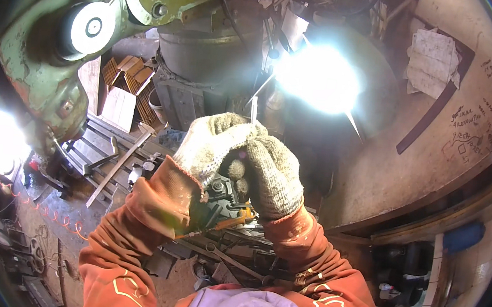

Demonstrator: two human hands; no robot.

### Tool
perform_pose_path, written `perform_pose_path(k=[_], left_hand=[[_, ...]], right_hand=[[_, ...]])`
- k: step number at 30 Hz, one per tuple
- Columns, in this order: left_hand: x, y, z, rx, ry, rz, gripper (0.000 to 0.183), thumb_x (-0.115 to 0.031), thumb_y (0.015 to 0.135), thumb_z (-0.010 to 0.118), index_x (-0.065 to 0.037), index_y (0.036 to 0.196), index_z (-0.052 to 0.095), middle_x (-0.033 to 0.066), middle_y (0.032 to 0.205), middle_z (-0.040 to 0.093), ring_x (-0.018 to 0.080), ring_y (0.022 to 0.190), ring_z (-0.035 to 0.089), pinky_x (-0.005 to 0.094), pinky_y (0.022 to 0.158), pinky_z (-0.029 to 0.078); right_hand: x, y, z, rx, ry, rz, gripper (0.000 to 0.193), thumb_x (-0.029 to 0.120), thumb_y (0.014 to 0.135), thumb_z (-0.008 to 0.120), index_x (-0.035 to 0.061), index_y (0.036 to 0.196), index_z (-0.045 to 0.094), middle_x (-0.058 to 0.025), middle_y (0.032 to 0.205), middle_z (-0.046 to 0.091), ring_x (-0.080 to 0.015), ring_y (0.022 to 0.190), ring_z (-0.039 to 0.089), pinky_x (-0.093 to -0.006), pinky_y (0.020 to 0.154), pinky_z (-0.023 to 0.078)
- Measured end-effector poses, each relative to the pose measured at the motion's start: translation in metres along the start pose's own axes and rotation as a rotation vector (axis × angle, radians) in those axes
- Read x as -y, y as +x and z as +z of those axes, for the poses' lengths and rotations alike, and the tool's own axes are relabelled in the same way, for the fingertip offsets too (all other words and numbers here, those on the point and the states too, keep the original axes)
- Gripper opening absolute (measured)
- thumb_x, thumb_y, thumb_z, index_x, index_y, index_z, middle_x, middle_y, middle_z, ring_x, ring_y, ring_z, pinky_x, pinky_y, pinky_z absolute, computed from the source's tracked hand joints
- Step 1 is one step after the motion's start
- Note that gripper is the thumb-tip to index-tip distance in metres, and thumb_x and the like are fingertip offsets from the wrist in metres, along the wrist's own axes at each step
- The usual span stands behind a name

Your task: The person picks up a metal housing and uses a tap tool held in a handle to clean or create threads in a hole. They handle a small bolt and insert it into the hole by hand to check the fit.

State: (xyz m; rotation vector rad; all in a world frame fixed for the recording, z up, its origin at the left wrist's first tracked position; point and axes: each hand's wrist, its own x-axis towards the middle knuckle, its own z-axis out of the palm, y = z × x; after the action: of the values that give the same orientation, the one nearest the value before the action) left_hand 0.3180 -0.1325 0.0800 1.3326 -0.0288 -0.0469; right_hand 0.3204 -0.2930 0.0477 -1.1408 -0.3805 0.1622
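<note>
Both my hands wear off-white knitted gloves and meet in front of me, below a glaring lamp. My left hand (208,147) is closed, its fingertips pinched round a thin, pale, straight strip (254,110) that stands upright. From the other side my right hand (276,171) closes in, thumb and fingers pressed to the strip's lower end. The gloves hide that lower end, so its full length and exact kind do not show. Beneath the hands sits a grey metal clamp-like fixture (222,192), partly covered by my left sleeve.
The bright lamp (320,78) hangs just beyond my hands. A green machine arm (39,71) looms at upper left, above a slotted metal table (102,152). On the right stands a brown panel (366,187) with papers (432,61). Several tools, including a wrench (236,262), lie near my body.
</note>
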Motion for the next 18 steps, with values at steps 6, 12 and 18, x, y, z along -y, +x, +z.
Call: perform_pose_path(k=[6,12,18], left_hand=[[0.005,0.004,0.001,0.016,-0.037,0.001,0.021,-0.013,0.1,0.068,0.002,0.112,0.076,0.0053,0.096,0.076,0.0113,0.084,0.068,0.0267,0.076,0.055],[0.0,-0.001,0.004,-0.022,-0.031,0.022,0.021,-0.014,0.099,0.07,0.001,0.111,0.077,0.0033,0.094,0.076,0.0089,0.083,0.066,0.0251,0.076,0.054],[0.003,0.0,0.001,-0.015,-0.022,0.054,0.02,-0.015,0.099,0.071,0.0,0.111,0.077,0.0033,0.093,0.076,0.0086,0.082,0.066,0.025,0.076,0.054]], right_hand=[[0.006,0.001,-0.001,0.002,-0.095,-0.039,0.021,0.017,0.105,0.062,-0.0001,0.113,0.073,-0.0035,0.087,0.071,-0.0071,0.067,0.06,-0.022,0.06,0.047],[0.006,0.001,-0.002,0.055,-0.008,-0.016,0.021,0.017,0.105,0.062,0.0005,0.113,0.072,-0.0027,0.086,0.07,-0.0064,0.066,0.06,-0.0213,0.059,0.047],[0.012,-0.001,0.002,0.009,-0.008,0.022,0.02,0.016,0.103,0.064,-0.0003,0.11,0.072,-0.0042,0.09,0.071,-0.008,0.071,0.062,-0.0226,0.063,0.048]])
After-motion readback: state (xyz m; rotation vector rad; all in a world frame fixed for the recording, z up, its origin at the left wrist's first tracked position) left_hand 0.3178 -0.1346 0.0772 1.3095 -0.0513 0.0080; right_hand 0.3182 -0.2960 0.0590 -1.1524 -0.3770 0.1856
